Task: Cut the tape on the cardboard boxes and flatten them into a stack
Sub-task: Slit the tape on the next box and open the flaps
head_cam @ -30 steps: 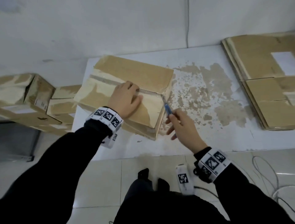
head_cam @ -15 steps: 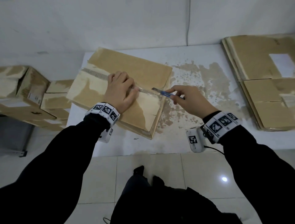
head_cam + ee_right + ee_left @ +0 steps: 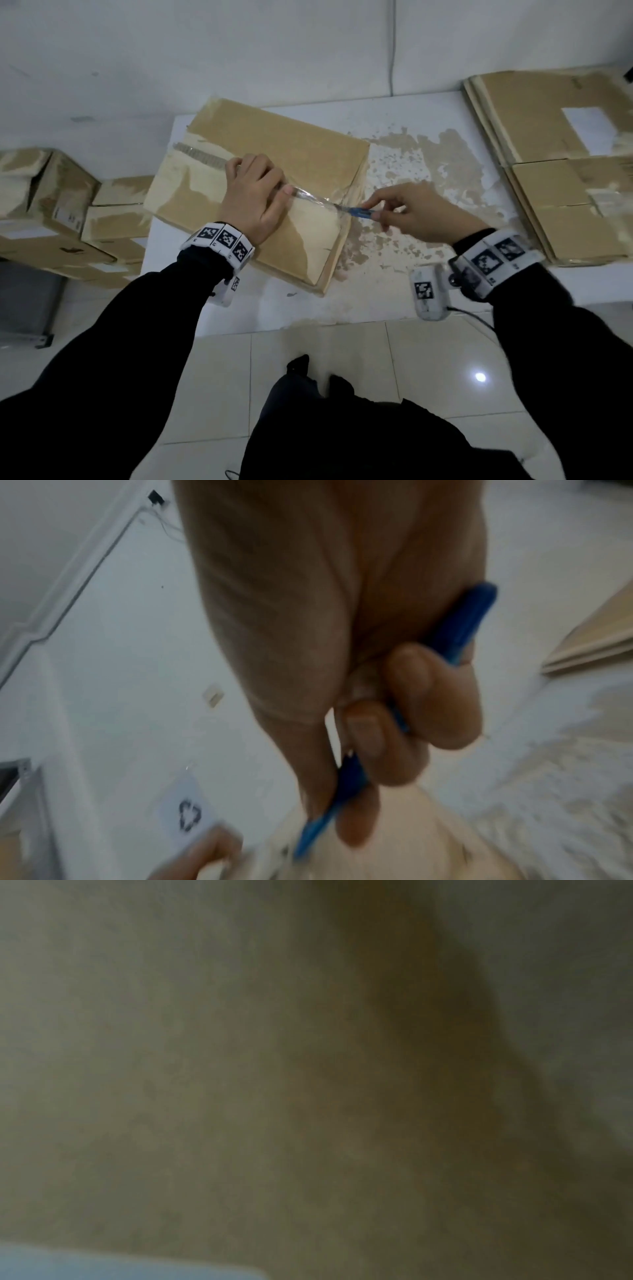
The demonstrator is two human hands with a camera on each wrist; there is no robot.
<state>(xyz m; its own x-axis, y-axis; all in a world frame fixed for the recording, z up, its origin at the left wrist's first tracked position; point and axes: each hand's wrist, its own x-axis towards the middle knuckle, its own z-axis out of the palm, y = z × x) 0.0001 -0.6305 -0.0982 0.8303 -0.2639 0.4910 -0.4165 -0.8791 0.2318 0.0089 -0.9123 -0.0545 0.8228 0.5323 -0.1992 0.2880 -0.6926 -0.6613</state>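
The cardboard box [image 3: 260,185] lies at an angle on the left part of the white worktop [image 3: 394,281], its taped top face up. I have my left hand [image 3: 255,197] flat on that top, palm down, fingers straight across the seam where the tape [image 3: 317,200] runs; the left wrist view is only a brown blur, so it adds nothing. My right hand [image 3: 416,216] sits off the box's right edge and grips a blue knife [image 3: 361,213], fingers curled round the handle. The right wrist view shows the same grip up close, the blue knife [image 3: 346,785] passing under my curled fingers [image 3: 383,739] and pointing down at the cardboard. From the head view the tip meets the tape right at the box's right edge, where the clear strip looks wrinkled and shiny. Whether the blade has gone through, I cannot tell.

On the right end of the worktop rests a stack of flattened boxes [image 3: 555,164]. More closed boxes [image 3: 51,212] stand off the left end of the worktop, lower down. The worktop's white coating is worn away in patches beside the box.
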